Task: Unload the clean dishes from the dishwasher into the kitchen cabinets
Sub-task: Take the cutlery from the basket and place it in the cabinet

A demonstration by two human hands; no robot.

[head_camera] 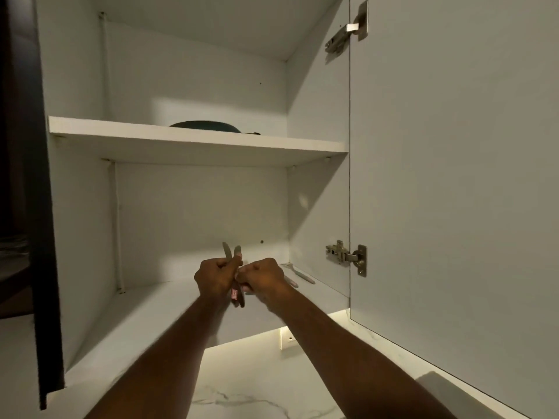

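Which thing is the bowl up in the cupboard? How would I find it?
Look inside the open white cupboard and find the upper shelf that runs across it. The dark green bowl sits there, its rounded top peeking above the shelf edge. It is the only thing seen up there, far above the hands.

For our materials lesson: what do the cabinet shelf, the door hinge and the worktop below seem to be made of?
Shelf: likely white laminated board, matt, flat square edge.
Hinge: metal, silvery, glinting.
Worktop: marble or a marble-look surface, white with grey veins, slightly glossy.
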